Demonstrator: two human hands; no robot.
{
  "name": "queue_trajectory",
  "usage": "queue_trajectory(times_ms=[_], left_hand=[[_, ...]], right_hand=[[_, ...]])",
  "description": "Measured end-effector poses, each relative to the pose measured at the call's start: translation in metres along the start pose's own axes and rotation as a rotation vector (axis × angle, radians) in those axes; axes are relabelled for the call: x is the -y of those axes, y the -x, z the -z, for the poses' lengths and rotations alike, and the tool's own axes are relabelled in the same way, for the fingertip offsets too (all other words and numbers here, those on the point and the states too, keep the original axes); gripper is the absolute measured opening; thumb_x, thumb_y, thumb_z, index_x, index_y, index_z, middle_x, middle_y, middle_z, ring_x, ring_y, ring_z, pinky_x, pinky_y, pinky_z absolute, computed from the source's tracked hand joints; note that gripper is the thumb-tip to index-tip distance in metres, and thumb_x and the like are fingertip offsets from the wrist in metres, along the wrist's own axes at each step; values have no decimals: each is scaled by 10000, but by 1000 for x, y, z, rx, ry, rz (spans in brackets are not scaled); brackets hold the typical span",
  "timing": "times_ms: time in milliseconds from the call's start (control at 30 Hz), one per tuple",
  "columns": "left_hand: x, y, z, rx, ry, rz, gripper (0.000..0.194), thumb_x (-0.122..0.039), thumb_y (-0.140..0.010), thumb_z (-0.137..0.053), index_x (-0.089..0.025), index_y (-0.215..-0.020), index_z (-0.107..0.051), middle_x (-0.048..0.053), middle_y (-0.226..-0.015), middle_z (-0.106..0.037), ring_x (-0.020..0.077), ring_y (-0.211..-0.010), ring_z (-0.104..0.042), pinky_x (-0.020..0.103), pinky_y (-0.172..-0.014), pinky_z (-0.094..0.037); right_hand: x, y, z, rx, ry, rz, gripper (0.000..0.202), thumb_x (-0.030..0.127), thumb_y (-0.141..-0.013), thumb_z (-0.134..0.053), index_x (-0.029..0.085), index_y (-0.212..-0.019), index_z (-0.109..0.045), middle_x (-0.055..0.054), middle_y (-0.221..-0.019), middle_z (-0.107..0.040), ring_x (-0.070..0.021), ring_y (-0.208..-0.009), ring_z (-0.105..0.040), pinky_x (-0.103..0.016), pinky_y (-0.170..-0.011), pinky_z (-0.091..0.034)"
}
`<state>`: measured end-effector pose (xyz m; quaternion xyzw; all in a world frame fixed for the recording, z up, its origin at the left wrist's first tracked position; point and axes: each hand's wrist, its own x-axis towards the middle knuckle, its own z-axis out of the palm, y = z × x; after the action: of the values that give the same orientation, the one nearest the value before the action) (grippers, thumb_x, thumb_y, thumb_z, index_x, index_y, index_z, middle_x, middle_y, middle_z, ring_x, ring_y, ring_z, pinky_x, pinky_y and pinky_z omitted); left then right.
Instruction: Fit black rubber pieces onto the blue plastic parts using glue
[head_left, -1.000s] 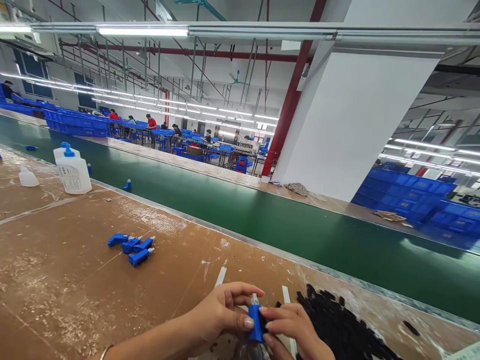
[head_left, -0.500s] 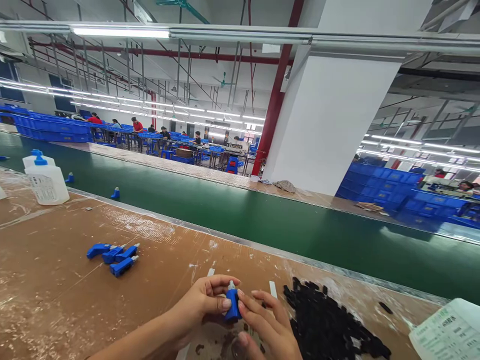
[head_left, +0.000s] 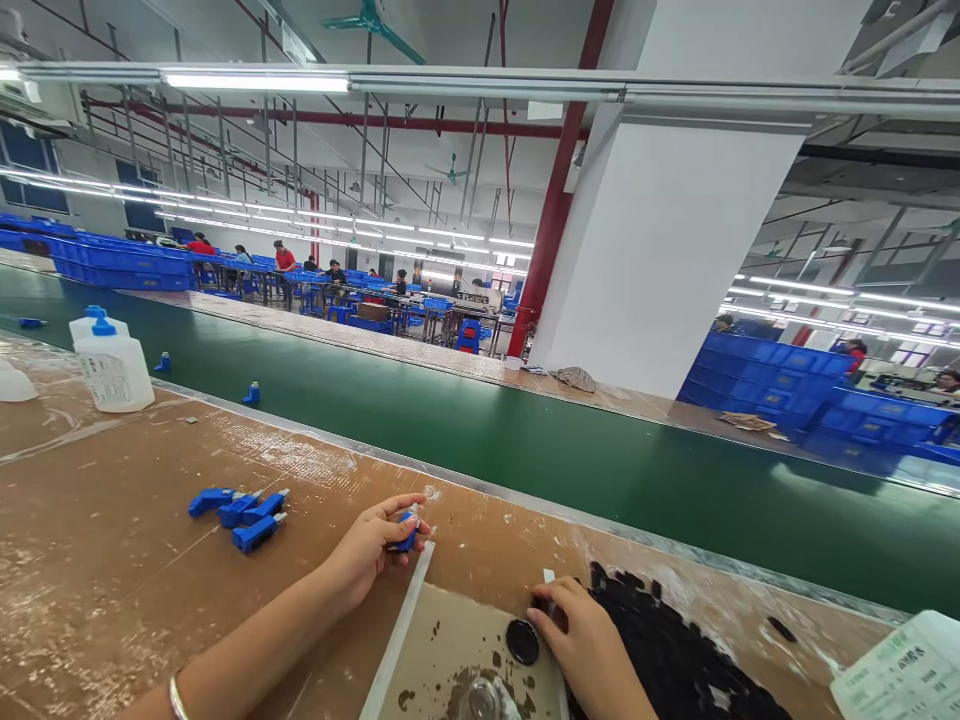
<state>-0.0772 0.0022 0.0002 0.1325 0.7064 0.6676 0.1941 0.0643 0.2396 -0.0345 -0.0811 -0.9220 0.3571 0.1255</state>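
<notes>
My left hand [head_left: 369,552] is closed around a small blue plastic part [head_left: 406,532] with a pale tip, held above the table left of a taped mat. My fingers cover much of the part. At the left edge of a heap of small black pieces [head_left: 652,630], my right hand [head_left: 589,635] pinches what looks like one dark piece, mostly hidden by the fingers. A round black cap or dish [head_left: 523,641] sits just left of that hand on the stained mat [head_left: 450,625]. Below it is a clear round object [head_left: 482,698], cut off by the frame's lower edge.
Several blue parts [head_left: 255,533] lie grouped on the brown table at left. A white bottle with a blue top [head_left: 112,365] stands farther left. Beyond runs a green conveyor belt [head_left: 480,425] carrying blue parts [head_left: 251,393]. A labelled white container [head_left: 904,670] is at right.
Both hands were together on the blue part. My left hand has carried it left and away, while my right hand has let go and moved right to the black heap's edge.
</notes>
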Motion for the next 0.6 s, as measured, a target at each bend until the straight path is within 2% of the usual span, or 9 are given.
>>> queue_trajectory(times_ms=[67,133,200,267,333,433,500,600], left_hand=[[-3,-3,14,-87,-415,-109,412,-299,-838,-456,-197,-1236,-475,77,-957,-669,166,-809,-637,247,-611,-474],[-5,-5,30,-224,-744,-181,386,-250,-846,-403,-227,-1217,-507,85,-1037,-658,223,-975,-605,342,-764,-481],[-5,-7,47,-358,-921,-180,379,-143,-815,-375,-211,-1124,-583,117,-1113,-622,290,-1135,-505,456,-906,-402],[-3,-9,62,-456,-1086,-146,368,-77,-785,-350,-154,-1000,-639,166,-1123,-602,347,-1187,-435,551,-962,-308],[1,-11,74,-530,-1206,-83,346,-65,-782,-342,-102,-938,-649,208,-1069,-607,377,-1149,-448,605,-959,-260],[4,-14,87,-620,-1295,16,353,-61,-796,-334,-74,-980,-635,232,-1073,-600,374,-1149,-452,621,-962,-241],[3,-16,95,-654,-1312,77,301,-112,-824,-387,-94,-1001,-629,204,-1063,-614,355,-1144,-468,612,-958,-273],[-2,-16,104,-674,-1323,123,279,-311,-855,-511,-148,-1067,-589,107,-1081,-614,274,-1088,-523,550,-957,-363]], right_hand=[[-1,-4,-3,18,15,-4,268,254,-757,-425,136,-895,-622,-95,-907,-602,-245,-857,-565,-381,-793,-413],[-5,-9,-5,35,24,-5,275,230,-718,-425,131,-903,-604,-97,-894,-604,-242,-842,-565,-381,-786,-420],[-10,-13,-7,58,34,4,300,212,-702,-414,128,-922,-600,-96,-899,-611,-232,-843,-572,-371,-794,-430],[-15,-15,-7,81,56,21,304,205,-721,-402,140,-934,-609,-87,-918,-622,-219,-854,-586,-357,-806,-439],[-18,-15,-7,94,106,45,258,212,-762,-403,162,-892,-621,-75,-912,-632,-218,-855,-597,-351,-791,-446],[-18,-11,-4,104,211,104,254,208,-829,-390,163,-841,-639,-87,-904,-641,-239,-870,-602,-359,-773,-451],[-17,-7,-3,115,270,158,308,196,-874,-361,154,-873,-666,-103,-933,-641,-246,-911,-599,-359,-806,-453],[-16,-3,-5,126,338,230,337,175,-904,-357,159,-927,-693,-102,-967,-652,-245,-938,-593,-354,-854,-456]])
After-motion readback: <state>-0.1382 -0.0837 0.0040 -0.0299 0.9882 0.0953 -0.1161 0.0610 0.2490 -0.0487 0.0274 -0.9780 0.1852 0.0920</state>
